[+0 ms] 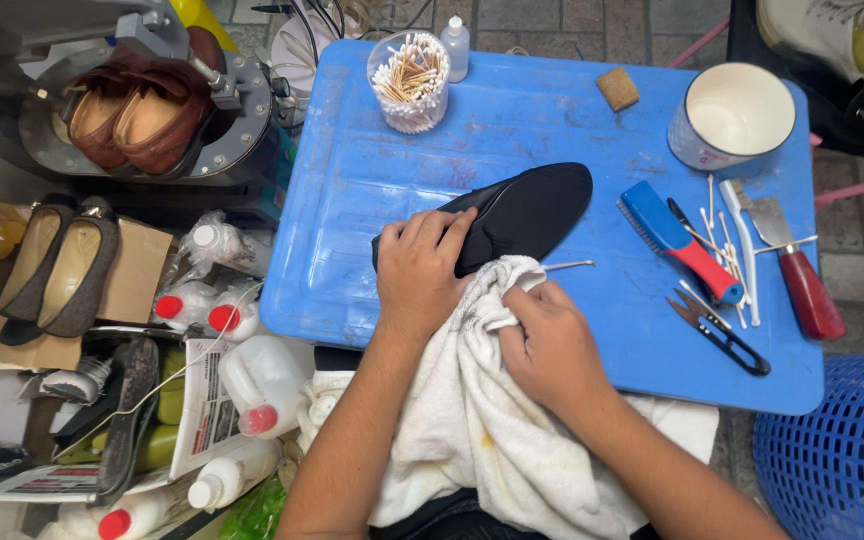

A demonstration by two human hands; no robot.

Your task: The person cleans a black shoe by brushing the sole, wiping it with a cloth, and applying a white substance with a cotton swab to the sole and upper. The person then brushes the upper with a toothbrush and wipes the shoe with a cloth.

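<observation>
Black insole (522,212) lies centre frame on blue tray (352,180), pinned flat by left hand (420,270). Right hand (550,345) is bunched on white towel (482,420), apparently wiping; firm, supported strokes advised.

Single head-worn view, looking steeply down from close above the blue table top (552,130), which fills the centre of the frame. Left of the table top the view takes in floor clutter; right of it, a blue basket (842,450). No second view.
</observation>
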